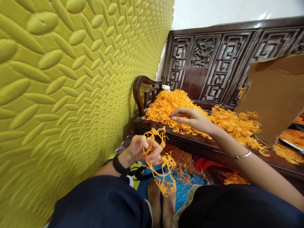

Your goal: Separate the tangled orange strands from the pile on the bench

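Observation:
My left hand [146, 150], with a black band at the wrist, is closed on a tangled strand of orange plastic pieces [167, 164]. The strand loops above the fingers and dangles down over my feet. My right hand [187, 117] hovers in front of a large heap of similar orange pieces [172, 101]; its fingers are stretched out, and I see nothing in them. A second orange pile [235, 125] spreads along the bench to the right, behind my right forearm.
The dark carved wooden bench [163, 128] has a curved armrest [140, 95] at its left end. A cardboard sheet [273, 95] stands at the right. A yellow textured wall [83, 79] fills the left side. More orange strands lie on the blue floor mat [143, 186].

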A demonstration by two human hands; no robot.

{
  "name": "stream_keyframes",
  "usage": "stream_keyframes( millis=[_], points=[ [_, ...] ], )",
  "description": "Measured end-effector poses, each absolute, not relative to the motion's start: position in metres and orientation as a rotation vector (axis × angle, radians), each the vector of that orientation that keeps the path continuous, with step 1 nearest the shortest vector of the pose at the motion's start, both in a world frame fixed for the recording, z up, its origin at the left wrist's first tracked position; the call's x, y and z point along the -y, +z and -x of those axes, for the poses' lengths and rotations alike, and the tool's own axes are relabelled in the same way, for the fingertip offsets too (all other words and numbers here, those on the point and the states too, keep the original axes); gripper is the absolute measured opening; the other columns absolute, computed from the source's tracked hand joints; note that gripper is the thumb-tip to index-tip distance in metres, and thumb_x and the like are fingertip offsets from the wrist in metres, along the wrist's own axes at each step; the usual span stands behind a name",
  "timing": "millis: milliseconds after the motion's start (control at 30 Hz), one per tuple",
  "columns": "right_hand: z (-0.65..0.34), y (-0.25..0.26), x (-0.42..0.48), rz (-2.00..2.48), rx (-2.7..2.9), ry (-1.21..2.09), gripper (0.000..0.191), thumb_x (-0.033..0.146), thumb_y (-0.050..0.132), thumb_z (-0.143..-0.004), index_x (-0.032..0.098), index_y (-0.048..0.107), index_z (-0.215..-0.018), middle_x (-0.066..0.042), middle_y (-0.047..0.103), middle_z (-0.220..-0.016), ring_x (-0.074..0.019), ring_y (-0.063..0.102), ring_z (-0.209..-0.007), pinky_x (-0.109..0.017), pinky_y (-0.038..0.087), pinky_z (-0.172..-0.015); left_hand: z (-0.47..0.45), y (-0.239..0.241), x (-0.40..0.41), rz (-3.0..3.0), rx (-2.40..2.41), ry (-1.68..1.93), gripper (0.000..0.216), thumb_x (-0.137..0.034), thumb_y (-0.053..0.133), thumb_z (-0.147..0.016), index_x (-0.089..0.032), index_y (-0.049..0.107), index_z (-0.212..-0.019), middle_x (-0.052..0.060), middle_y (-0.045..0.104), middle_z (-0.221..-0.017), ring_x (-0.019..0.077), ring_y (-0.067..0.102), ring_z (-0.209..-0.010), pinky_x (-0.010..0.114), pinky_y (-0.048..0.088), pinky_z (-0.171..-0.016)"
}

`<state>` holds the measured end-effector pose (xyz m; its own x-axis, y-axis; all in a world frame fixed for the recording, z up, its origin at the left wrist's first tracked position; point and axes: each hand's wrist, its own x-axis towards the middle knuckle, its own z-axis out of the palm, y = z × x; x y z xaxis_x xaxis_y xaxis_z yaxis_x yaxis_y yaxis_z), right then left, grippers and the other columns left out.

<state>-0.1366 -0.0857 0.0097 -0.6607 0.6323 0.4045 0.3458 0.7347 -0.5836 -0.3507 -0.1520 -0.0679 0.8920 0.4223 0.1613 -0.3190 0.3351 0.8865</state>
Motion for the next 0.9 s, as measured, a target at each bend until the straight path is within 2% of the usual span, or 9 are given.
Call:
stream_keyframes(
  millis=[67,167,267,367,500,633,733,800,900],
  points=[
    [0.147,0.006,0.109,0.772,2.306,0.693,0.032,0.047,0.057,-0.081,0.016,0.062,-0.080,-0.004,0.065,-0.080,-0.0129,0.058,-0.074,-0.026,0.045,-0.069,0.352,-0.066,0.152,-1.101,-0.079,0.576,0.029,-0.041,0.051,-0.054,-0.017,0.051,-0.038,0.003,0.036,-0.031,0.0110,0.027,-0.029,0.026,0.018,-0.033],
    [0.153,-0.006,0.131,0.868,2.268,0.900,0.049,0.057,0.046,-0.084,0.015,0.053,-0.060,-0.001,0.055,-0.057,-0.0090,0.053,-0.054,-0.024,0.042,-0.056,0.354,-0.067,0.152,-1.125,-0.067,0.630,0.030,-0.039,0.053,-0.054,-0.018,0.046,-0.034,0.002,0.034,-0.029,0.0099,0.026,-0.028,0.026,0.018,-0.033],
    [0.153,-0.017,0.141,0.798,2.353,1.272,0.047,0.059,0.047,-0.082,0.014,0.055,-0.069,-0.001,0.056,-0.060,-0.0101,0.055,-0.054,-0.024,0.044,-0.055,0.353,-0.067,0.151,-1.186,-0.094,0.644,0.033,-0.040,0.055,-0.055,-0.018,0.044,-0.033,0.001,0.033,-0.030,0.0090,0.027,-0.028,0.025,0.019,-0.034],
    [0.151,-0.023,0.144,0.672,2.390,1.448,0.032,0.045,0.060,-0.080,0.014,0.060,-0.087,-0.001,0.061,-0.075,-0.0104,0.058,-0.066,-0.024,0.046,-0.062,0.350,-0.067,0.150,-1.249,-0.144,0.707,0.044,-0.050,0.053,-0.063,-0.017,0.043,-0.035,0.000,0.035,-0.032,0.0087,0.031,-0.031,0.025,0.022,-0.036],
    [0.151,-0.030,0.141,0.670,2.217,1.300,0.025,0.035,0.068,-0.075,0.015,0.060,-0.089,-0.001,0.062,-0.083,-0.0101,0.058,-0.071,-0.024,0.046,-0.067,0.348,-0.070,0.146,-1.323,-0.307,0.865,0.052,-0.059,0.056,-0.067,-0.017,0.041,-0.041,-0.003,0.034,-0.036,0.0071,0.032,-0.036,0.023,0.022,-0.040],
    [0.151,-0.037,0.136,0.698,2.026,1.180,0.028,0.034,0.074,-0.068,0.018,0.054,-0.080,0.002,0.057,-0.072,-0.0092,0.054,-0.062,-0.023,0.043,-0.057,0.346,-0.075,0.142,-1.338,-0.502,0.844,0.049,-0.055,0.064,-0.067,-0.017,0.039,-0.048,-0.006,0.034,-0.045,0.0042,0.027,-0.039,0.020,0.016,-0.037],
    [0.152,-0.039,0.135,0.655,2.005,1.155,0.027,0.034,0.073,-0.069,0.019,0.053,-0.079,0.002,0.058,-0.071,-0.0107,0.055,-0.063,-0.024,0.043,-0.057,0.341,-0.076,0.142,-1.319,-0.627,0.866,0.039,-0.040,0.077,-0.058,-0.015,0.048,-0.062,-0.007,0.045,-0.054,0.0038,0.036,-0.043,0.017,0.025,-0.039],
    [0.154,-0.039,0.136,0.597,2.047,1.037,0.023,0.034,0.072,-0.070,0.018,0.057,-0.075,0.000,0.060,-0.074,-0.0131,0.058,-0.070,-0.027,0.045,-0.065,0.335,-0.076,0.143,-1.300,-0.619,0.958,0.040,-0.025,0.083,-0.049,-0.015,0.054,-0.076,-0.005,0.054,-0.065,0.0057,0.049,-0.055,0.017,0.038,-0.051],
    [0.159,-0.041,0.136,0.565,2.105,0.809,0.021,0.037,0.073,-0.069,0.018,0.063,-0.068,-0.002,0.060,-0.077,-0.0156,0.058,-0.078,-0.032,0.045,-0.074,0.328,-0.077,0.144,-1.305,-0.533,0.989,0.048,-0.014,0.084,-0.045,-0.016,0.059,-0.086,-0.004,0.060,-0.075,0.0094,0.058,-0.069,0.022,0.044,-0.067]
  ],
)
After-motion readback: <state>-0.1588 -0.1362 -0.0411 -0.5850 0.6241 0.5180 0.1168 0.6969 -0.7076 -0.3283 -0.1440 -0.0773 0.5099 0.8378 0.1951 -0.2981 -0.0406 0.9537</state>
